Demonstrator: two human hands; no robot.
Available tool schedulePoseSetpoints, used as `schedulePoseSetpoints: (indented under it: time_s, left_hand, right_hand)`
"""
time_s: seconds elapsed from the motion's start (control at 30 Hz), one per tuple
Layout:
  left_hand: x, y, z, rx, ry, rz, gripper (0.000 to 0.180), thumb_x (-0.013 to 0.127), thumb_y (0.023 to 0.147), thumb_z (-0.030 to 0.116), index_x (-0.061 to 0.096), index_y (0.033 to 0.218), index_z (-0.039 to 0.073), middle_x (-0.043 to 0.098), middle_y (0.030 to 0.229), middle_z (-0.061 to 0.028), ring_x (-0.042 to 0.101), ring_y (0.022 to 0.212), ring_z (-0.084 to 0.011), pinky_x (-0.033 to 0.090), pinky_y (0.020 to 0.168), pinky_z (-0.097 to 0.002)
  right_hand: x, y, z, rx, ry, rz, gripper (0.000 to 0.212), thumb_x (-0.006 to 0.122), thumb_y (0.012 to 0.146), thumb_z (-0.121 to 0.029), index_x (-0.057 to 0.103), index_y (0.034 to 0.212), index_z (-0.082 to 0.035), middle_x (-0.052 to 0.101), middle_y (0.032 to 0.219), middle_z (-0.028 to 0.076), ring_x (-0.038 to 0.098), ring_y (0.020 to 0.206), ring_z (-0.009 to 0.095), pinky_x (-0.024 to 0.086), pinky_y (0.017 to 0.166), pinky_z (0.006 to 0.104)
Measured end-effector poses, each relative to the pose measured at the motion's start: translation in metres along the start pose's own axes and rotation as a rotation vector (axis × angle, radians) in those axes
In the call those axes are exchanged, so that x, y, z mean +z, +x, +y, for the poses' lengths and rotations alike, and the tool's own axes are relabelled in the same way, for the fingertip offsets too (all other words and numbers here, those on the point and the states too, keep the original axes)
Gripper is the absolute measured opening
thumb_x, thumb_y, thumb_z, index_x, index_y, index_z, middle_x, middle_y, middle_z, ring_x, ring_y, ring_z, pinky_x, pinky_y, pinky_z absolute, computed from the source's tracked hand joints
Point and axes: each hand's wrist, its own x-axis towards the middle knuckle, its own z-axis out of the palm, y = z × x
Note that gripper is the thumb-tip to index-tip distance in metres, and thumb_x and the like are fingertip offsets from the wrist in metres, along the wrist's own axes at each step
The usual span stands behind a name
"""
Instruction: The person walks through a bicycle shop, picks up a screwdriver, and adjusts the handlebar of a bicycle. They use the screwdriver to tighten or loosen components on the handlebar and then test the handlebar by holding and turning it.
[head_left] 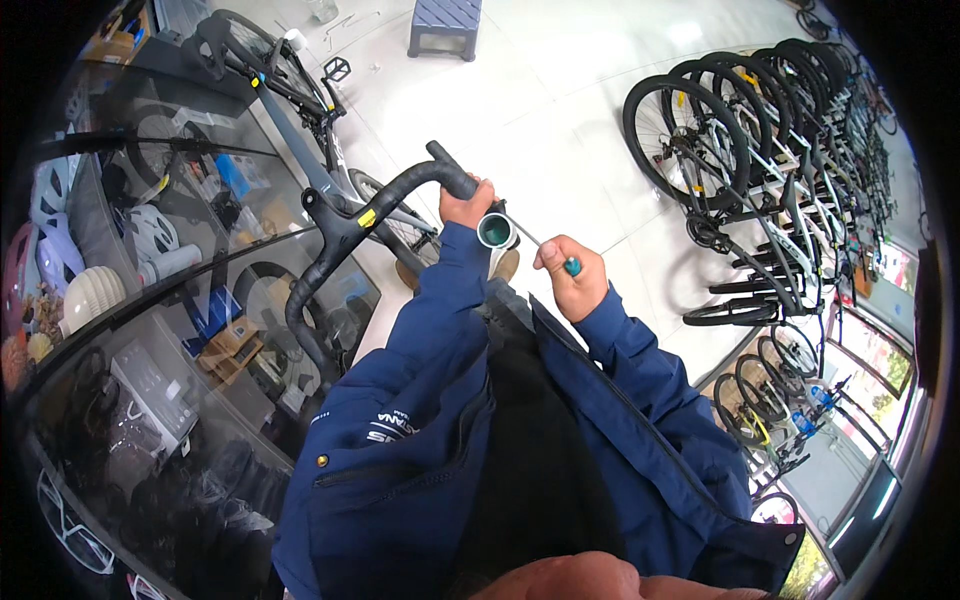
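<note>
Above a glass display surface (150,330), the left hand (465,205) has its fingers wrapped round the handlebar (340,235) end, steadying it. The right hand (572,280) pinches a thin tool (545,250) by its teal grip. The bar looks stiff and light, its tape grippy. Beyond, parked bikes (760,150) line a pale tiled floor (560,110).
</note>
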Motion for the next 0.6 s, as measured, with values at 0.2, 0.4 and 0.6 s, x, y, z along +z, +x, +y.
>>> schedulePoseSetpoints:
  time_s: [0.2, 0.4, 0.6]
  left_hand:
    - [-0.006, 0.002, 0.006, -0.056, -0.062, 0.0, 0.039, 0.073, 0.083, -0.006, 0.05, 0.113, 0.002, 0.059, 0.095, -0.0089, 0.066, 0.068, -0.0196, 0.059, 0.063, -0.0346]
    - [-0.012, 0.0, 0.007, 0.021, -0.062, -0.038, 0.025, 0.076, 0.087, 0.004, 0.055, 0.1, 0.005, 0.061, 0.086, -0.0087, 0.066, 0.068, -0.0204, 0.062, 0.061, -0.0396]
    - [-0.007, -0.005, 0.02, -0.053, -0.007, -0.078, 0.028, 0.075, 0.088, 0.004, 0.053, 0.104, 0.007, 0.059, 0.088, -0.0081, 0.065, 0.069, -0.0213, 0.062, 0.063, -0.0397]
  right_hand:
    - [0.008, 0.009, -0.002, 0.59, 0.708, 0.205, 0.034, 0.049, 0.11, -0.04, 0.054, 0.091, -0.012, 0.033, 0.062, -0.006, 0.026, 0.049, 0.005, 0.021, 0.042, 0.0237]
    - [0.009, 0.01, -0.003, 0.691, 1.02, 0.263, 0.028, 0.048, 0.111, -0.038, 0.05, 0.097, -0.014, 0.031, 0.064, -0.006, 0.024, 0.049, 0.006, 0.022, 0.042, 0.0235]
    - [-0.007, 0.002, -0.003, 0.555, 0.916, 0.077, 0.032, 0.05, 0.11, -0.037, 0.053, 0.092, -0.01, 0.034, 0.063, -0.005, 0.03, 0.05, 0.007, 0.03, 0.047, 0.0254]
